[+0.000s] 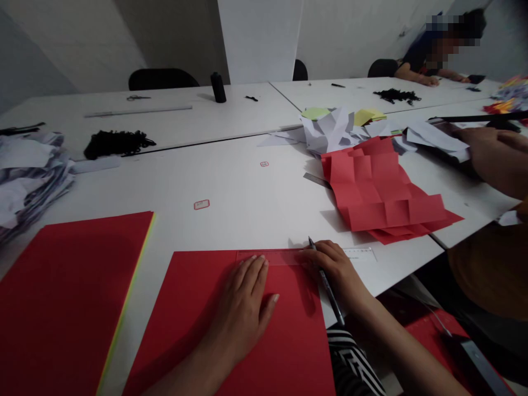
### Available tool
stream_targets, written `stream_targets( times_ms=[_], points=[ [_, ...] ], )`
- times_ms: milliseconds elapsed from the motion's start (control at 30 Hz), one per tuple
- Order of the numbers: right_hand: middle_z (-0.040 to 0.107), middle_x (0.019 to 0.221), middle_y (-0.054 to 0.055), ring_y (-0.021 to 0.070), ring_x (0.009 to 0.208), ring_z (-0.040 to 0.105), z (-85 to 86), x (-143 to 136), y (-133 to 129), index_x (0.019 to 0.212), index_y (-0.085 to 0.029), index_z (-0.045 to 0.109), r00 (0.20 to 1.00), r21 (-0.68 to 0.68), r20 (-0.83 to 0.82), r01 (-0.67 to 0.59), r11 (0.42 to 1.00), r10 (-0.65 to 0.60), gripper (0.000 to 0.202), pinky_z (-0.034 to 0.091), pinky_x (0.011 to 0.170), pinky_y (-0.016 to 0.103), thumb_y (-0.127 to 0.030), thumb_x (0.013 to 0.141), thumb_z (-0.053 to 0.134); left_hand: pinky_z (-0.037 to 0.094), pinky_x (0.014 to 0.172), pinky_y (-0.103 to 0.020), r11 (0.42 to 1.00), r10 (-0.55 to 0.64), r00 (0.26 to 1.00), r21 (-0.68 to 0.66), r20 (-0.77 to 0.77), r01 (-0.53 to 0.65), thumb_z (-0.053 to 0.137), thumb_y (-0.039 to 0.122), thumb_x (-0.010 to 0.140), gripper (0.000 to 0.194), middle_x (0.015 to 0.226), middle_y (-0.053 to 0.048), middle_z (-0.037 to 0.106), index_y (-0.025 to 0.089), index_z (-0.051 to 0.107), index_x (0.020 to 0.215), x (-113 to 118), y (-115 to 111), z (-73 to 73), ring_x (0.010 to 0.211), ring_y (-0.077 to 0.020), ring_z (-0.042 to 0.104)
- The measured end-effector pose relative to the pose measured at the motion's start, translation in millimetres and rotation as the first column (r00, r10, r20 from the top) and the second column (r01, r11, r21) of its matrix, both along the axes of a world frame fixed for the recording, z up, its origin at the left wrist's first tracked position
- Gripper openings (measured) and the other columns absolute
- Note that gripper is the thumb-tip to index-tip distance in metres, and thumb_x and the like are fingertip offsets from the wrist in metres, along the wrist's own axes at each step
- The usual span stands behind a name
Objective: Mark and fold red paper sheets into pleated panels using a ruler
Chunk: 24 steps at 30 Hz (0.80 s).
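Note:
A red sheet [289, 330] lies flat on the white table in front of me. Along its far edge rests a clear ruler [358, 254], sticking out past the sheet's right side. My left hand [243, 308] is spread flat on the sheet, its fingertips on the ruler's left part. My right hand [336, 269] is at the sheet's far right corner, fingers closed round a dark pen [330, 294] and touching the ruler. The pen's pointed end faces up and away from me.
A stack of red sheets [74, 275] lies left, with crumpled white paper [28, 170] behind it. Creased red paper [375, 192] and white scraps [330, 132] are at the right. Another person's hand [495, 157] reaches in there. Black cord [117, 144] and a black spool [218, 88] stand farther back.

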State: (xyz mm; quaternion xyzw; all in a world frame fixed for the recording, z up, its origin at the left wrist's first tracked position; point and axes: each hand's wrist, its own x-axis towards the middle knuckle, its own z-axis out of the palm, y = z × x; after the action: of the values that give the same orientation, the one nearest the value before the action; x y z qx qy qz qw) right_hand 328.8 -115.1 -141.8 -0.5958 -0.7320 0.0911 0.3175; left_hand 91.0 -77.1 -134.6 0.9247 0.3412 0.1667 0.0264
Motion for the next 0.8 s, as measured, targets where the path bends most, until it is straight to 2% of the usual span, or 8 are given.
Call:
stream_targets(
  times_ms=[267,533,800],
  points=[
    [0.061,0.096,0.007,0.0226,0.092,0.054,-3.7,4.3,0.0,0.12,-0.028,0.055,0.999,0.014,0.03,-0.033,0.999,0.033,0.034,0.044,0.077,0.038,-0.015,0.089,0.049,0.04,0.101,-0.046,1.0,0.007,1.0,-0.023,-0.014,-0.007,0.048,0.03,0.089,0.05,0.137,-0.015,0.045,0.008,0.042,0.133,-0.2,-1.9,0.0,0.127,-0.0297,0.038],
    [0.06,0.097,0.006,0.0231,0.093,0.054,4.3,2.3,-3.3,0.122,-0.028,0.054,0.999,-0.031,0.016,-0.034,0.999,0.035,0.035,0.044,0.078,0.038,-0.015,0.091,0.046,0.037,0.104,-0.046,0.996,0.016,1.0,-0.084,-0.005,-0.016,0.047,0.029,0.089,0.049,0.138,-0.015,0.044,0.008,0.041,0.134,0.0,-4.6,2.5,0.129,-0.0293,0.036],
    [0.061,0.096,0.007,0.0229,0.093,0.054,-0.6,3.3,-1.8,0.12,-0.027,0.055,0.999,-0.006,0.027,-0.032,0.999,0.032,0.034,0.044,0.078,0.039,-0.015,0.09,0.048,0.037,0.104,-0.046,0.996,0.018,1.0,-0.087,0.0,-0.018,0.047,0.03,0.089,0.05,0.138,-0.014,0.044,0.009,0.041,0.134,0.5,-3.7,1.1,0.129,-0.0291,0.036]
  ],
)
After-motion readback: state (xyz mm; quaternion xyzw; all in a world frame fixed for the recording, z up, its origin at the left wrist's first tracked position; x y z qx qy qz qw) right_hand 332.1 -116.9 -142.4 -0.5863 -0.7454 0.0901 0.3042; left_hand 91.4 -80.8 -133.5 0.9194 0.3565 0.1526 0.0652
